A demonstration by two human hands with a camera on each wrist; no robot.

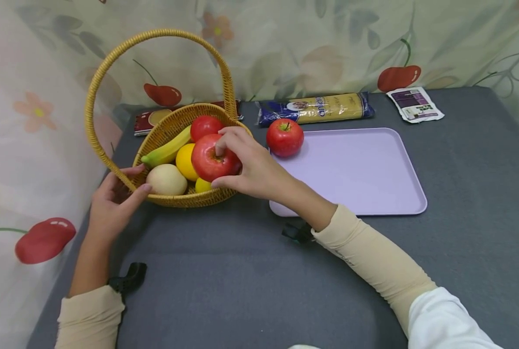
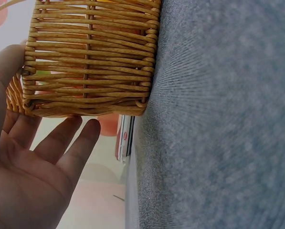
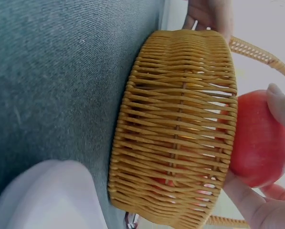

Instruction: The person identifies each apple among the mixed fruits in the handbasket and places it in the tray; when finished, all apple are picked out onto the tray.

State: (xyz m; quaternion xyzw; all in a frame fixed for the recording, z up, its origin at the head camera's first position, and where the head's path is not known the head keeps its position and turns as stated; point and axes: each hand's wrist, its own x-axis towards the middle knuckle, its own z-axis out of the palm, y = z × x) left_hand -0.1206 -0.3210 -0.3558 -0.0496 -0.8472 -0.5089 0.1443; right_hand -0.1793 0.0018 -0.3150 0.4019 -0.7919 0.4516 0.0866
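Observation:
At the left end of the wicker basket (image 1: 189, 199), my left hand (image 1: 111, 201) grips the rim beside the foot of the tall handle (image 1: 94, 97). The left wrist view shows its thumb and fingers around the woven end (image 2: 87, 71). My right hand (image 1: 255, 165) holds a red apple (image 1: 211, 160) over the basket's right half, fingers on top and thumb low at its side. Inside the basket lie a banana (image 1: 166, 149), another round red fruit (image 1: 205, 127), an orange-yellow fruit (image 1: 186, 162), a pale round fruit (image 1: 166, 179) and a partly hidden yellow one (image 1: 202, 185).
A red apple (image 1: 285, 137) sits on the far left corner of the lilac tray (image 1: 351, 169). Behind are a pasta packet (image 1: 316, 108), a purple-and-white sachet (image 1: 415, 104) and a dark red packet (image 1: 148, 121) partly hidden by the basket. A floral curtain (image 1: 285, 43) borders the table.

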